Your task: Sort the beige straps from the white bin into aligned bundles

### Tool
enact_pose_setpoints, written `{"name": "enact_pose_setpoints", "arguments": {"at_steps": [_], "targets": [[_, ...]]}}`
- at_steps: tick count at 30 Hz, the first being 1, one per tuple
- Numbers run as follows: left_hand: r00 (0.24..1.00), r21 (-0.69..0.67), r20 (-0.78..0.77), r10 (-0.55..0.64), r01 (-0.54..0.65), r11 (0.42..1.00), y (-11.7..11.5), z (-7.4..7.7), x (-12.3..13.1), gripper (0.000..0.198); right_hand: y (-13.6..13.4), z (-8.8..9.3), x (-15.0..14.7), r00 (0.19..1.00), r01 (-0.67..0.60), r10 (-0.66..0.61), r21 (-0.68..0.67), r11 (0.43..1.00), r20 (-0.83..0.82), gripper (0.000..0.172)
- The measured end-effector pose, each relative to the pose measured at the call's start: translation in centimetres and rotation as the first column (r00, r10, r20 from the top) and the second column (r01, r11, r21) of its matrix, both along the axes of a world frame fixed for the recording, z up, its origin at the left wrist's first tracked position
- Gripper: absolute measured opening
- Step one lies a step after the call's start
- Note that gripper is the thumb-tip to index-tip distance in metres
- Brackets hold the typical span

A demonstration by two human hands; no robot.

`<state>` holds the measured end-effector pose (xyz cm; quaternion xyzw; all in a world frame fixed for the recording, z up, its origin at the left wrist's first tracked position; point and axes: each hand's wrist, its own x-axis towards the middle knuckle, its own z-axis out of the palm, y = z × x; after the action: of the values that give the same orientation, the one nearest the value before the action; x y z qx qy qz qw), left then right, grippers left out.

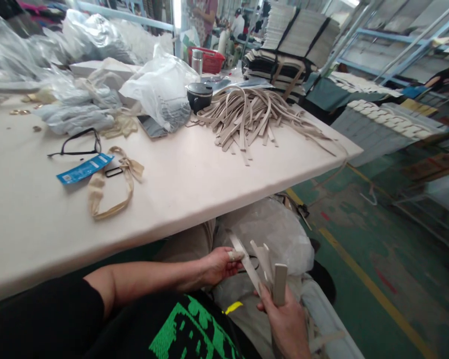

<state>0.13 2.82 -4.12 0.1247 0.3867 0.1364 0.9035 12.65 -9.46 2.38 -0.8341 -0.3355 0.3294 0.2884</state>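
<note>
Pale beige, flat, narrow strips stand in the grasping right hand; the left hand pinches one slanting strip. Beyond the fingers, a beige strip heap lies on a white table.

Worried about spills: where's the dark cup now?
In the head view's upper middle, the dark cup stands on the table, with plastic bag on its left and beige strips on its right.
</note>
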Motion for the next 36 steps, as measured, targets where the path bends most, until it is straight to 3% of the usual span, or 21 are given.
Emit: {"name": "enact_pose_setpoints", "arguments": {"at_steps": [2,7,13,19,25,31,36], "targets": [[1.0,-0.009,0.012,0.018,-0.018,1.0,0.2,0.0,-0.2,0.024,0.0,0.6,0.1,1.0,0.01,-0.01,-0.014,1.0,0.021,0.039],[0.994,0.006,0.025,-0.108,0.108,0.994,-1.0,0.2,0.1,0.025,0.7,1.1,-0.8,0.999,-0.007,0.004,0.048,0.999,0.052,0.04],[0.999,0.001,0.019,0.038,-0.038,0.999,0.8,0.4,-0.3,0.028,-0.3,0.7,-0.1,0.999,0.032,-0.032,0.014,0.999,0.013,0.038],[0.993,0.057,0.052,-0.102,0.099,0.993,-0.8,1.0,-0.2,0.034,0.7,1.0,-1.0,0.998,0.004,-0.008,0.068,0.998,0.057,0.036],[0.999,0.028,0.005,0.041,-0.041,0.999,1.4,1.6,-0.8,0.027,-0.5,1.1,-0.3,0.997,0.061,-0.063,0.049,0.997,0.041,0.04],[0.993,0.071,0.011,-0.117,0.116,0.991,-0.9,1.4,-0.3,0.03,0.1,0.6,-1.0,0.998,-0.02,0.015,0.071,0.997,0.066,0.037],[1.0,0.057,0.005,-0.013,0.012,0.998,0.6,1.1,-0.5,0.026,-0.8,0.3,0.2,0.998,0.046,-0.049,0.065,0.997,0.048,0.038]]}}
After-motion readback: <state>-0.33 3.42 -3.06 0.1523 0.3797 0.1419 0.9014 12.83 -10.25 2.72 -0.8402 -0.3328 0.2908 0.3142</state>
